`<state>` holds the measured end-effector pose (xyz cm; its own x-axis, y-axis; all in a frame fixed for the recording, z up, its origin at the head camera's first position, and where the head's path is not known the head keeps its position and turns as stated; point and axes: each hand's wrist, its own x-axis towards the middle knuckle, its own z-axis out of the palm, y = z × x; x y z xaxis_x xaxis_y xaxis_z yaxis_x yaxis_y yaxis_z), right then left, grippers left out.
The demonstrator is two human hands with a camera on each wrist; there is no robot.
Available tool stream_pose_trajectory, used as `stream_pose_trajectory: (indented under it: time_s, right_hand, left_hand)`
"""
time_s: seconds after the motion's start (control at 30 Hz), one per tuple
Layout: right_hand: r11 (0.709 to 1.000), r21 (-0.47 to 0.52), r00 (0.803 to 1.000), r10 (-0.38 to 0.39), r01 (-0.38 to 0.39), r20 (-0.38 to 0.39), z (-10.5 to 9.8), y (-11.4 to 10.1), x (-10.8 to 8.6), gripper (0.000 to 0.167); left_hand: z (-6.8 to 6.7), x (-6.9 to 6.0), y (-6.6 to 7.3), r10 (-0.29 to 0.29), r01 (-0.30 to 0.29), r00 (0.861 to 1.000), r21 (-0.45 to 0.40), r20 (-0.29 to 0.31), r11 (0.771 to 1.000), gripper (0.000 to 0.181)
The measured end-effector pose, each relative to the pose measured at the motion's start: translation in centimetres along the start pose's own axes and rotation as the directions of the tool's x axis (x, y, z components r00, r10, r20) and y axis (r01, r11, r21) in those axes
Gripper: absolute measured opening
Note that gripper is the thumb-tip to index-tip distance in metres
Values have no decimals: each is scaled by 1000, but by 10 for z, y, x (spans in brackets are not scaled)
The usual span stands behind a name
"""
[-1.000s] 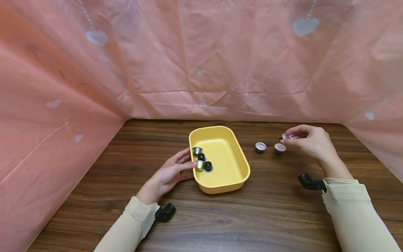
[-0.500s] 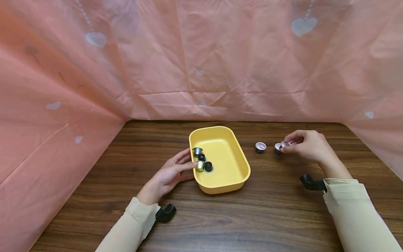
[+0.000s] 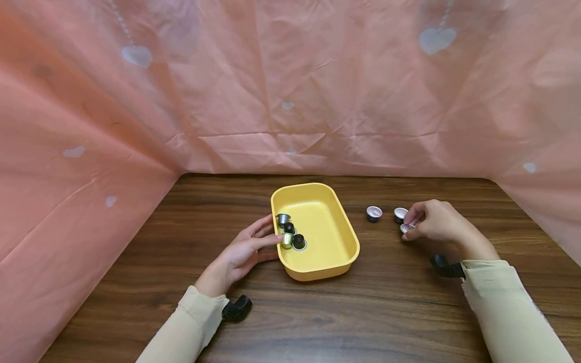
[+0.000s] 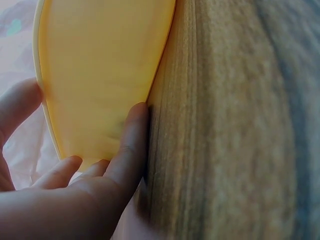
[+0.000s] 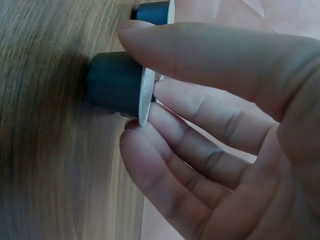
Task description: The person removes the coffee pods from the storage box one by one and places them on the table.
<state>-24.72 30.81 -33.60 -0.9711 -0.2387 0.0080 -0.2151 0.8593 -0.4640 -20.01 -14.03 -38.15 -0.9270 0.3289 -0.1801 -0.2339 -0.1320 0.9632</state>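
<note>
My left hand [image 3: 238, 252] steadies the near-left side of a yellow tray [image 3: 317, 274], thumb at the rim and fingers spread along the outer wall. In the left wrist view the fingertips [image 4: 134, 117] touch that wall. Inside the tray lie a silver coffee capsule [image 3: 283, 220], a gold one [image 3: 287, 240] and two black ones, one being a black capsule [image 3: 299, 242]. Right of the tray, my right hand [image 3: 438, 224] pinches a dark coffee capsule [image 5: 115, 82] by its pale rim, lid up, at the tabletop; whether its base touches cannot be told.
Two dark capsules with pale lids stand on the wooden table [image 3: 317, 322]: a left capsule [image 3: 374, 214] and a right capsule [image 3: 401, 215], close behind the pinched one. A pink curtain [image 3: 317, 101] hangs along the back and sides.
My right hand has brought its capsule down and nearer, from behind the right standing capsule to just in front of it. My left hand stays on the tray.
</note>
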Motion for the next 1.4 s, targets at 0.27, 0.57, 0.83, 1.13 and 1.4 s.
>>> stream_pose_trajectory:
  time_s: [0.27, 0.57, 0.83, 1.13, 1.4]
  right_hand:
    - [1000, 4, 1000, -18, 18, 2, 2, -1, -1, 38]
    - [1000, -20, 1000, -11, 11, -1, 0, -3, 0, 40]
    - [999, -42, 1000, -15, 15, -1, -2, -4, -1, 39]
    - [999, -38, 998, -5, 3, -55, -11, -3, -9, 37]
    - [993, 104, 993, 66, -56, -100, -23, -5, -14, 53]
  left_hand:
    - [0, -2, 0, -1, 1, 1000, -4, -2, 1000, 80]
    - [1, -2, 1, -6, 6, 1000, -8, -8, 1000, 80]
    - [1, -2, 1, -6, 6, 1000, -9, -16, 1000, 80]
    - [1, -1, 0, -11, 11, 1000, -7, -17, 1000, 80]
    - [0, -1, 0, -12, 12, 1000, -4, -18, 1000, 80]
